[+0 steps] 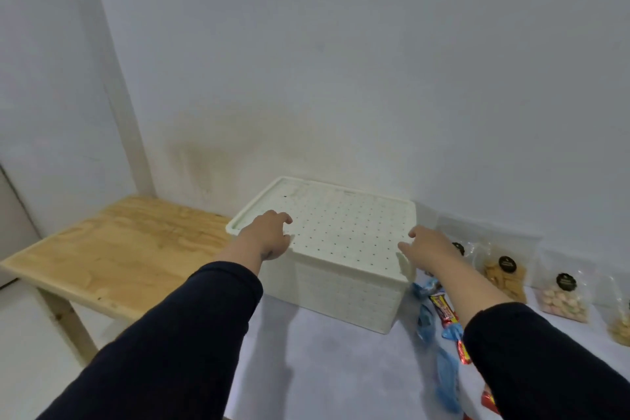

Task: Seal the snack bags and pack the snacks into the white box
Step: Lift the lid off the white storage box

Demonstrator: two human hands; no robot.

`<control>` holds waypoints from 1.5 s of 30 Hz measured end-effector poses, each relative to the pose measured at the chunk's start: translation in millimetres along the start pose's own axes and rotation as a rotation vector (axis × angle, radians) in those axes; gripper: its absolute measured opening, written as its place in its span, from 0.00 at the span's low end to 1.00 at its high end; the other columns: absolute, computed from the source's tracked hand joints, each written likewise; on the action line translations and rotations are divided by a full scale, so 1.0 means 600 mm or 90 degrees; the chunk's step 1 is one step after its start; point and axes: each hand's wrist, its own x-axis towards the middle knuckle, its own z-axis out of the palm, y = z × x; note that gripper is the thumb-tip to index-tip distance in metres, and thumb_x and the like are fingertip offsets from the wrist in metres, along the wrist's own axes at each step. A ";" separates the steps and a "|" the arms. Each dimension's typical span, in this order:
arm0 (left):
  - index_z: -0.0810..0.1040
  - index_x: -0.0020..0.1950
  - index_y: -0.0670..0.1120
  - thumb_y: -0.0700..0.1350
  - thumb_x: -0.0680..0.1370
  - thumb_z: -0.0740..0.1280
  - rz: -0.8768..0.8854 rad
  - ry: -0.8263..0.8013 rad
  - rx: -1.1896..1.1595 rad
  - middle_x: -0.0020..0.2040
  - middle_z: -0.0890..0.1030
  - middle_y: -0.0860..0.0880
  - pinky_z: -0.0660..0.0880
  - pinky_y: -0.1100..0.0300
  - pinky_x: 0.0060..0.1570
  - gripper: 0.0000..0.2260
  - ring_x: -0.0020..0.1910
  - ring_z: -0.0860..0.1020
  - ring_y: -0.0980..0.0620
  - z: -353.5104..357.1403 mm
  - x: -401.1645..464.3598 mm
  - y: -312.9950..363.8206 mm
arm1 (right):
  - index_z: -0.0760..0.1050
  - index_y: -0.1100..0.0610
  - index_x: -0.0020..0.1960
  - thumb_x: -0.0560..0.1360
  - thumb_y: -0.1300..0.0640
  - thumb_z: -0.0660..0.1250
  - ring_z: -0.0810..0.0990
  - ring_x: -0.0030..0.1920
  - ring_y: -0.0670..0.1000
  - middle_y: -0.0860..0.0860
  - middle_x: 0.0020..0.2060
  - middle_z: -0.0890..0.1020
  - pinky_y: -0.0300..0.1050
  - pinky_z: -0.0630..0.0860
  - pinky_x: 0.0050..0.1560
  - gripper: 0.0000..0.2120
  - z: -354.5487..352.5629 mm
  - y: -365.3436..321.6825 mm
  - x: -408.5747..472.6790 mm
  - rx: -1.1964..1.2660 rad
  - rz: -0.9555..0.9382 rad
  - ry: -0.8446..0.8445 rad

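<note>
The white box (341,296) stands on a pale cloth-covered surface against the wall, with its perforated lid (344,221) lying flat on top. My left hand (269,237) is at the lid's front left edge, fingers curled over it. At the front right corner my right hand (431,250) holds the lid's edge with finger and thumb. Clear snack bags of biscuits (504,278) and pale sweets (562,302) stand in a row to the right of the box. Blue-wrapped snacks (426,315) and a red bar (443,310) lie under my right forearm.
A bare wooden table (119,249) adjoins the box on the left, lower than the cloth surface (324,372). The white wall rises directly behind the box. Another biscuit bag (620,331) sits at the right edge of view.
</note>
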 end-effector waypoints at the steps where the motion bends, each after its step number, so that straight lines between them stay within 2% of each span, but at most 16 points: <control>1: 0.63 0.73 0.50 0.49 0.81 0.57 -0.002 -0.002 0.016 0.73 0.64 0.47 0.68 0.49 0.66 0.20 0.68 0.68 0.46 -0.001 0.016 -0.012 | 0.63 0.56 0.71 0.78 0.45 0.58 0.74 0.63 0.57 0.55 0.67 0.73 0.52 0.74 0.61 0.25 0.008 -0.006 0.020 0.004 0.009 0.002; 6: 0.61 0.74 0.50 0.53 0.81 0.56 -0.025 -0.024 0.079 0.76 0.59 0.46 0.65 0.47 0.69 0.23 0.73 0.63 0.43 -0.002 0.103 -0.064 | 0.57 0.55 0.75 0.76 0.37 0.52 0.66 0.69 0.62 0.57 0.73 0.61 0.57 0.71 0.64 0.34 0.042 -0.038 0.095 -0.052 0.068 0.028; 9: 0.61 0.75 0.50 0.54 0.81 0.56 -0.043 -0.011 0.069 0.77 0.56 0.44 0.62 0.47 0.71 0.23 0.74 0.60 0.42 0.006 0.150 -0.086 | 0.57 0.55 0.74 0.74 0.32 0.52 0.63 0.71 0.63 0.59 0.73 0.60 0.59 0.69 0.63 0.37 0.052 -0.045 0.127 -0.073 0.114 0.032; 12: 0.63 0.73 0.48 0.54 0.80 0.56 -0.047 -0.024 0.028 0.74 0.60 0.42 0.65 0.46 0.68 0.22 0.70 0.65 0.40 0.019 0.195 -0.108 | 0.57 0.55 0.74 0.73 0.30 0.52 0.60 0.72 0.63 0.60 0.73 0.59 0.59 0.68 0.64 0.40 0.056 -0.047 0.149 -0.063 0.139 0.028; 15: 0.64 0.70 0.46 0.59 0.79 0.54 -0.036 -0.029 0.020 0.69 0.64 0.40 0.69 0.45 0.64 0.24 0.65 0.69 0.39 0.035 0.237 -0.126 | 0.57 0.55 0.74 0.73 0.30 0.52 0.58 0.72 0.64 0.61 0.72 0.58 0.58 0.68 0.64 0.40 0.068 -0.043 0.161 -0.023 0.154 0.059; 19: 0.60 0.74 0.50 0.66 0.77 0.50 -0.006 -0.003 0.029 0.68 0.66 0.38 0.71 0.46 0.62 0.31 0.63 0.70 0.38 0.051 0.275 -0.141 | 0.57 0.53 0.75 0.72 0.28 0.50 0.62 0.69 0.63 0.61 0.70 0.62 0.56 0.68 0.63 0.41 0.090 -0.038 0.167 -0.034 0.163 0.110; 23: 0.61 0.74 0.50 0.67 0.76 0.52 0.010 0.018 0.000 0.68 0.66 0.39 0.72 0.50 0.59 0.32 0.61 0.72 0.41 0.051 0.302 -0.145 | 0.60 0.52 0.73 0.71 0.27 0.51 0.62 0.69 0.63 0.61 0.68 0.64 0.56 0.68 0.64 0.40 0.092 -0.044 0.173 -0.036 0.189 0.128; 27: 0.62 0.74 0.50 0.69 0.74 0.54 0.016 0.011 -0.047 0.69 0.66 0.39 0.71 0.50 0.61 0.34 0.67 0.68 0.42 0.052 0.318 -0.152 | 0.71 0.53 0.63 0.70 0.27 0.51 0.67 0.63 0.63 0.61 0.61 0.72 0.55 0.69 0.57 0.37 0.078 -0.060 0.178 -0.101 0.227 0.121; 29: 0.64 0.74 0.50 0.71 0.73 0.53 0.024 -0.011 -0.063 0.68 0.69 0.39 0.71 0.49 0.60 0.36 0.68 0.67 0.42 0.050 0.323 -0.156 | 0.73 0.54 0.59 0.69 0.26 0.52 0.68 0.61 0.63 0.59 0.58 0.75 0.53 0.69 0.52 0.35 0.067 -0.071 0.176 -0.108 0.243 0.124; 31: 0.64 0.73 0.49 0.71 0.72 0.54 0.028 -0.016 -0.079 0.67 0.68 0.38 0.72 0.49 0.60 0.37 0.68 0.67 0.42 0.044 0.322 -0.153 | 0.73 0.54 0.58 0.69 0.28 0.55 0.66 0.61 0.63 0.59 0.58 0.74 0.52 0.68 0.49 0.34 0.052 -0.084 0.172 -0.095 0.268 0.132; 35: 0.64 0.73 0.49 0.71 0.71 0.58 0.026 0.028 -0.112 0.69 0.63 0.39 0.73 0.49 0.59 0.37 0.65 0.69 0.40 0.011 0.313 -0.136 | 0.72 0.53 0.62 0.68 0.28 0.56 0.67 0.61 0.64 0.58 0.59 0.71 0.53 0.68 0.48 0.35 0.019 -0.111 0.160 -0.085 0.292 0.154; 38: 0.66 0.70 0.48 0.71 0.70 0.59 0.043 0.068 -0.111 0.66 0.65 0.38 0.74 0.51 0.52 0.37 0.65 0.68 0.40 -0.017 0.306 -0.129 | 0.69 0.53 0.66 0.70 0.31 0.60 0.67 0.63 0.64 0.59 0.63 0.68 0.54 0.70 0.55 0.33 -0.012 -0.131 0.138 -0.050 0.288 0.184; 40: 0.68 0.67 0.48 0.72 0.69 0.59 0.058 0.106 -0.115 0.65 0.66 0.38 0.74 0.52 0.48 0.36 0.65 0.67 0.40 -0.035 0.297 -0.126 | 0.67 0.54 0.67 0.71 0.33 0.62 0.66 0.63 0.63 0.59 0.63 0.67 0.55 0.71 0.56 0.33 -0.036 -0.144 0.119 -0.029 0.275 0.213; 45: 0.68 0.67 0.48 0.72 0.69 0.59 0.079 0.198 -0.133 0.68 0.64 0.37 0.76 0.48 0.51 0.37 0.65 0.67 0.37 -0.079 0.252 -0.116 | 0.67 0.55 0.66 0.71 0.33 0.62 0.66 0.63 0.62 0.60 0.63 0.67 0.55 0.71 0.56 0.33 -0.072 -0.158 0.061 -0.005 0.246 0.269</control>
